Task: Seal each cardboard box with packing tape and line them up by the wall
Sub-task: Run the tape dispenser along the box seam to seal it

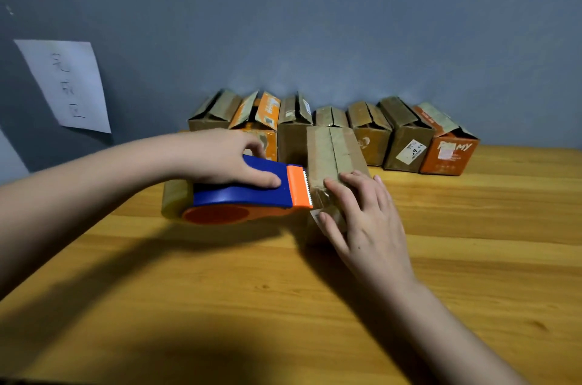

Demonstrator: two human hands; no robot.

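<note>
Wooden table (472, 258) against a grey-blue wall (315, 22). Left hand (220, 158) curled over the top of a blue-and-orange tape dispenser (245, 192), thumb along its near side, fingers wrapped over the far edge; dispenser lying on its side on the table, roll of clear-brown tape (174, 195) at its left end, serrated orange cutter end touching the left face of a brown cardboard box (333, 151). Box standing just in front of the row, top flaps closed with a seam down the middle, shiny tape visible across the near top edge. Right hand (362, 217) flat on the box's near end, fingers straight and spread, pressing the tape down over the near face; not gripping anything. White label partly visible under the right fingers. Row of seven cardboard boxes (333, 129) behind, along the wall, side by side, most with top flaps loose or partly raised; two printed orange, the rightmost one (447, 151) with white lettering. White sheet of paper (64, 85) with handwritten characters stuck to the wall at left. Shadow across the near table edge.
</note>
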